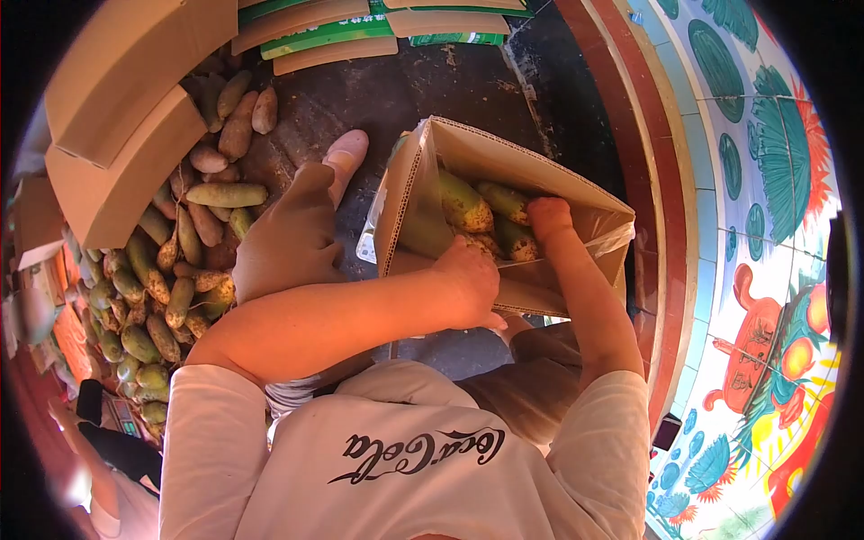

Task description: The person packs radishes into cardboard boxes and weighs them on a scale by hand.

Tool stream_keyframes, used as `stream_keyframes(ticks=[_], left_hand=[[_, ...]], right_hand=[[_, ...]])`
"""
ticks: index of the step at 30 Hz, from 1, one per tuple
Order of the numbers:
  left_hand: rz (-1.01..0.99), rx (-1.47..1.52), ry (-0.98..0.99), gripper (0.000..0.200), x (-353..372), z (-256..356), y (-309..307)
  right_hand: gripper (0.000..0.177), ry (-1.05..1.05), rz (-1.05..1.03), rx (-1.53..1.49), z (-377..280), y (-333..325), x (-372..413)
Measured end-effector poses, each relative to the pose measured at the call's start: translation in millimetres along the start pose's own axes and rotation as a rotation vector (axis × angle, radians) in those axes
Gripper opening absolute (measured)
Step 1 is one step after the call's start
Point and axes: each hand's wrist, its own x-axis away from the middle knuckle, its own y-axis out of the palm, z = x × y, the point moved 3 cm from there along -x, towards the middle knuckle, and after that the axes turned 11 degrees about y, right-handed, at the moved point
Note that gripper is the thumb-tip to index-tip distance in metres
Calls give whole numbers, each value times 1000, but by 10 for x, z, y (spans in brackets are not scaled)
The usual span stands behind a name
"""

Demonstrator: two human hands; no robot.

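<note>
An open cardboard box (558, 171) with a clear plastic liner stands in front of me. Several green radishes (465, 203) with soil on their ends lie inside it. My left hand (470, 281) is closed over the near rim of the box, its thumb outside and its fingertips beside the radishes. Reaching into the box from the right, my right hand (549, 217) has curled fingers at the end of a radish (502, 200). Its fingertips are partly hidden.
A large heap of radishes (139, 342) covers the floor on the left. Cardboard boxes (126, 171) stand beside it, and flattened green cartons (333, 36) lie at the back. A painted tile wall (720, 297) runs along the right. Another person's arm (94, 463) shows at lower left.
</note>
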Motion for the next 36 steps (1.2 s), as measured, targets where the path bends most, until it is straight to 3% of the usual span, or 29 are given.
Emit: stream_keyframes(ticks=[8,11,14,17,22,24,25,29,32,36], left_hand=[[-17,-8,8,77,12,6,-22],[29,-17,32,75,0,-1,-13],[-74,5,23,74,12,8,-125],[53,-18,22,70,31,8,-14],[30,22,36,62,-12,-20,-8],[37,32,54,57,16,-38,-33],[34,33,76,54,18,-44,-72],[189,0,89,47,125,-26,-207],[502,-15,83,41,632,35,-567],[1174,16,16,25,1926,-328,-632]], right_hand=[[25,44,77,-161,-152,-302,101],[24,5,116,-94,-160,-87,-67],[21,-14,134,-118,-163,-5,-154],[20,-3,201,-135,-149,44,-101],[22,10,104,-239,-106,-7,-69],[27,-52,-68,-276,-98,-390,196],[32,-57,-52,-302,-84,-527,326],[30,-155,-12,-559,-69,-849,869],[22,-113,222,-760,-100,-1210,1391],[13,48,574,-896,27,-1146,1776]])
